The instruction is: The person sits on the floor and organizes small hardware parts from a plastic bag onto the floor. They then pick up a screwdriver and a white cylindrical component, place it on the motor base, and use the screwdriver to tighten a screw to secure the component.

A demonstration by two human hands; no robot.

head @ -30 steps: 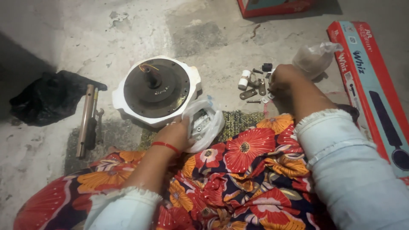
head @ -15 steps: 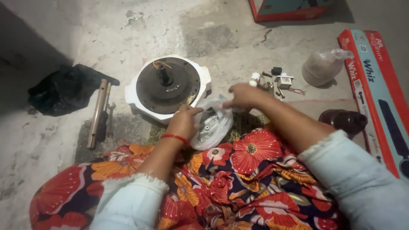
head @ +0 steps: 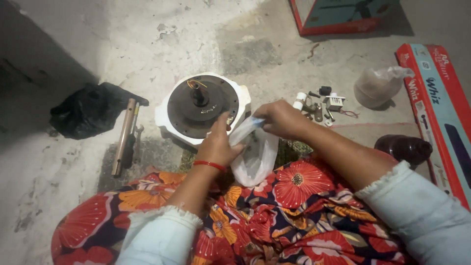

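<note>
I sit on a concrete floor with a flowered cloth over my lap. A small clear plastic bag hangs between my hands. My left hand, with a red band at the wrist, grips one side of its mouth. My right hand pinches the other side of the bag's top. Just beyond the hands stands a round ceiling-fan motor, dark on top with a white housing and short wires at its shaft.
Small metal parts and screws lie right of the motor. A tied clear bag, a long fan box and a dark bottle are at right. A metal rod and black bag lie left; another box sits at top.
My right hand has come back from the small parts to the bag's mouth. Both hands now hold the bag's top edge, pulled slightly apart.
</note>
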